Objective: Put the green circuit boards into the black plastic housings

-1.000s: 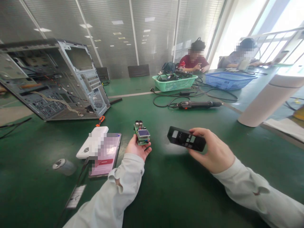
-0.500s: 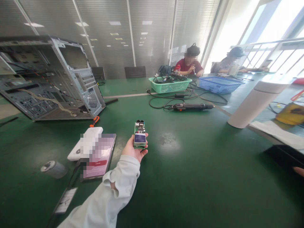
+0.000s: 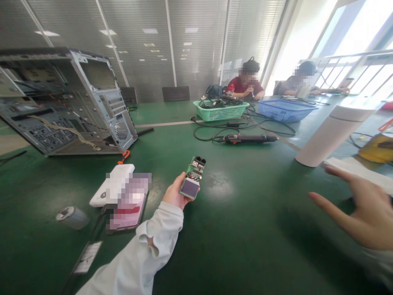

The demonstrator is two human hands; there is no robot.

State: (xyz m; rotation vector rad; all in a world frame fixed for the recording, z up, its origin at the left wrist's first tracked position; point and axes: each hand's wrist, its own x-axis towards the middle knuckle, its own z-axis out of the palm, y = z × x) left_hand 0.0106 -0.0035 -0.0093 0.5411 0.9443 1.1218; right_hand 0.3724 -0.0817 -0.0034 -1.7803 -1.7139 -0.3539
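Note:
A small green circuit board [image 3: 196, 169] with a little grey screen and black connectors is held in my left hand [image 3: 177, 192], above the table. The fingers wrap its lower end, and its top leans to the right. On the right, my right hand [image 3: 362, 205] hangs over the table with thumb and fingers spread, holding nothing. A dark object behind that hand is mostly hidden. Left of my left arm lie a phone [image 3: 135, 213] with a pinkish screen and a white power bank [image 3: 115, 184], close together.
An open computer case [image 3: 121, 123] stands at the left, near a can [image 3: 72, 217]. A corded electric screwdriver [image 3: 248, 138] lies ahead, before a green basket [image 3: 221, 111] of cables and a blue basket [image 3: 285, 110]. A white bottle [image 3: 328, 135] stands at right. Two people sit across the table.
My left hand has shifted slightly right and turned the circuit board clockwise. My right hand has come into view from the right edge, apart from the dark object there.

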